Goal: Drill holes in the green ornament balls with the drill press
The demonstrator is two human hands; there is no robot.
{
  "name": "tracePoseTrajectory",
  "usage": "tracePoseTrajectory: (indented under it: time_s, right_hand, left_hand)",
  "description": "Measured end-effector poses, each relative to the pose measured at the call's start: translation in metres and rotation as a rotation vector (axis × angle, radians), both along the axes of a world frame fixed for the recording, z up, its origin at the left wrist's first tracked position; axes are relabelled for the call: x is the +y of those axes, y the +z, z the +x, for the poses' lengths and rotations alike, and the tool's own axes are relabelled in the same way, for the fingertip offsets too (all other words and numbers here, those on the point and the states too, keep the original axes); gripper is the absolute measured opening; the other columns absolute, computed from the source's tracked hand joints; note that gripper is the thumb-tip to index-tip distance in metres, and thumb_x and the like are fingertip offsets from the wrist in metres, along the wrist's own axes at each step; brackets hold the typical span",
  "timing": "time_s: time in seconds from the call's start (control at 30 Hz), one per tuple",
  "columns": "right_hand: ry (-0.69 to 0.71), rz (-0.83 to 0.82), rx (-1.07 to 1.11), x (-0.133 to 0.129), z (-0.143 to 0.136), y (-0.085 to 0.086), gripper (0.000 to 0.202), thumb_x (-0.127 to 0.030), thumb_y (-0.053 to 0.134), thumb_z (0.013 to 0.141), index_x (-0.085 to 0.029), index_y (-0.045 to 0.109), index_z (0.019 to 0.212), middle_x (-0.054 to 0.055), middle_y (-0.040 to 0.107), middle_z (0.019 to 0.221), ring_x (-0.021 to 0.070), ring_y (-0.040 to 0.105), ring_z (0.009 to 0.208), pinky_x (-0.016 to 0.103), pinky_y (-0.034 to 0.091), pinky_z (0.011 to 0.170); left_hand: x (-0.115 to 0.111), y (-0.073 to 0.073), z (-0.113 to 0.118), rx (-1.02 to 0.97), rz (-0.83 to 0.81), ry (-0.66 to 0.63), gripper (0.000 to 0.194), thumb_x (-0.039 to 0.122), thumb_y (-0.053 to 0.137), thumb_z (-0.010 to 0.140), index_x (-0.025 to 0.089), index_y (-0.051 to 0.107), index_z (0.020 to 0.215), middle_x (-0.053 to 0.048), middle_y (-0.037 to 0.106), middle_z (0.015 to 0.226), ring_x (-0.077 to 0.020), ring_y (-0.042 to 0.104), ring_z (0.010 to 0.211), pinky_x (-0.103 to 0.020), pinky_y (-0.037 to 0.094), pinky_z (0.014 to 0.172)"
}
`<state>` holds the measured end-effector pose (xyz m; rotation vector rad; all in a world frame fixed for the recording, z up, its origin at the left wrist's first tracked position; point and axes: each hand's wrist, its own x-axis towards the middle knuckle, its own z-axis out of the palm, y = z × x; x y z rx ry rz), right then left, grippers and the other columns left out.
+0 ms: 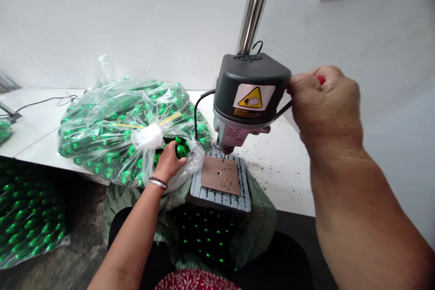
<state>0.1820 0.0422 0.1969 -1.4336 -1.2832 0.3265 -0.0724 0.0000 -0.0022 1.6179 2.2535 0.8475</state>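
My left hand (170, 161) reaches into a torn opening of a big clear plastic bag (102, 113) full of shiny green balls. Its fingers curl around a green ball (181, 151) at the opening, partly hidden by the plastic. High on the right, my right hand (326, 108) is closed round the feed lever (283, 109) of a small drill press (251, 90); a red knob end shows between the fingers. Below the drill bit (223, 158), a brown board (220, 176) with a small hole lies on the grooved metal base (245, 190).
Dark shavings litter the board and the white table (282, 181). A green woven sack (261, 222) hangs open under the base, with green balls inside. Another bag of green balls (30, 213) stands on the floor at left. A power cord (196, 113) runs beside the drill press.
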Motion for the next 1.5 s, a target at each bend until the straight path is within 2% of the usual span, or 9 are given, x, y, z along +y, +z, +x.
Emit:
tracePoseTrajectory:
  time_s: [0.13, 0.23, 0.37, 0.5, 0.73, 0.97, 1.13, 1.33, 1.5]
  right_hand:
    - [-0.005, -0.017, -0.006, 0.001, 0.0, 0.001, 0.032, -0.018, 0.061, 0.09, -0.017, 0.04, 0.066, -0.008, 0.029, 0.055, 0.0042, 0.025, 0.055, 0.028, 0.022, 0.056]
    - [-0.002, 0.009, -0.007, 0.002, 0.001, -0.001, 0.033, -0.017, 0.06, 0.09, -0.017, 0.038, 0.065, -0.008, 0.028, 0.057, 0.003, 0.024, 0.056, 0.026, 0.021, 0.058]
    - [0.038, 0.051, 0.0, 0.005, 0.002, -0.004, 0.033, -0.018, 0.059, 0.09, -0.018, 0.037, 0.066, -0.009, 0.028, 0.057, 0.0023, 0.024, 0.057, 0.024, 0.019, 0.058]
    - [0.07, 0.062, 0.019, 0.007, 0.004, -0.005, 0.032, -0.022, 0.058, 0.091, -0.018, 0.036, 0.067, -0.009, 0.027, 0.059, 0.0019, 0.024, 0.059, 0.021, 0.021, 0.061]
    - [0.092, 0.034, 0.013, 0.003, 0.003, -0.003, 0.033, -0.022, 0.056, 0.093, -0.017, 0.035, 0.069, -0.008, 0.026, 0.063, 0.0024, 0.023, 0.062, 0.022, 0.022, 0.067]
    - [0.102, 0.026, 0.007, 0.0, 0.004, 0.0, 0.036, -0.023, 0.058, 0.092, -0.019, 0.033, 0.067, -0.007, 0.029, 0.062, 0.0048, 0.022, 0.059, 0.025, 0.022, 0.063]
    - [0.103, 0.027, -0.003, 0.001, 0.004, 0.0, 0.037, -0.024, 0.056, 0.094, -0.019, 0.031, 0.067, -0.007, 0.028, 0.064, 0.0047, 0.022, 0.06, 0.025, 0.022, 0.062]
    - [0.094, 0.015, 0.001, 0.001, 0.004, 0.001, 0.037, -0.021, 0.059, 0.092, -0.019, 0.032, 0.067, -0.007, 0.028, 0.061, 0.0043, 0.022, 0.06, 0.025, 0.023, 0.062]
    - [0.091, 0.013, -0.014, -0.003, 0.005, 0.002, 0.037, -0.021, 0.06, 0.091, -0.019, 0.032, 0.067, -0.008, 0.029, 0.059, 0.0043, 0.023, 0.058, 0.026, 0.024, 0.061]
  left_hand:
    - [-0.029, 0.006, 0.012, -0.73, 0.229, -0.025, 0.057, 0.035, 0.075, 0.073, 0.018, 0.055, 0.124, -0.009, 0.069, 0.114, -0.0232, 0.068, 0.099, -0.035, 0.054, 0.086]
    - [-0.045, 0.007, 0.027, -1.364, 0.179, -0.192, 0.058, 0.046, 0.075, 0.072, 0.021, 0.054, 0.12, -0.003, 0.069, 0.098, -0.0168, 0.068, 0.077, -0.027, 0.052, 0.067]
    - [-0.05, 0.004, 0.047, -1.655, 0.04, -0.28, 0.059, 0.046, 0.083, 0.07, 0.022, 0.056, 0.117, -0.001, 0.07, 0.092, -0.0137, 0.068, 0.07, -0.023, 0.05, 0.061]
    - [-0.045, 0.003, 0.06, -1.547, -0.021, -0.258, 0.069, 0.037, 0.088, 0.069, 0.024, 0.055, 0.128, -0.001, 0.07, 0.097, -0.0119, 0.069, 0.072, -0.021, 0.051, 0.063]
    - [-0.018, 0.004, 0.073, -0.998, -0.14, -0.27, 0.05, 0.035, 0.078, 0.078, 0.016, 0.062, 0.122, -0.001, 0.066, 0.09, -0.0089, 0.063, 0.061, -0.018, 0.044, 0.05]
    - [-0.007, 0.01, 0.081, -0.69, -0.247, -0.284, 0.043, 0.031, 0.07, 0.085, 0.016, 0.062, 0.126, 0.0, 0.064, 0.087, -0.0068, 0.056, 0.056, -0.017, 0.045, 0.049]
    - [-0.008, 0.01, 0.085, -0.614, -0.269, -0.309, 0.044, 0.032, 0.072, 0.082, 0.02, 0.067, 0.124, -0.001, 0.069, 0.093, -0.0118, 0.061, 0.066, -0.024, 0.055, 0.061]
    - [-0.005, 0.011, 0.092, -0.368, -0.134, -0.344, 0.056, 0.029, 0.083, 0.07, 0.018, 0.072, 0.124, -0.007, 0.076, 0.107, -0.025, 0.069, 0.098, -0.038, 0.054, 0.097]
    - [-0.002, 0.003, 0.095, -0.441, -0.121, -0.388, 0.056, 0.027, 0.082, 0.071, 0.018, 0.071, 0.125, -0.005, 0.077, 0.11, -0.0253, 0.07, 0.103, -0.037, 0.053, 0.1]
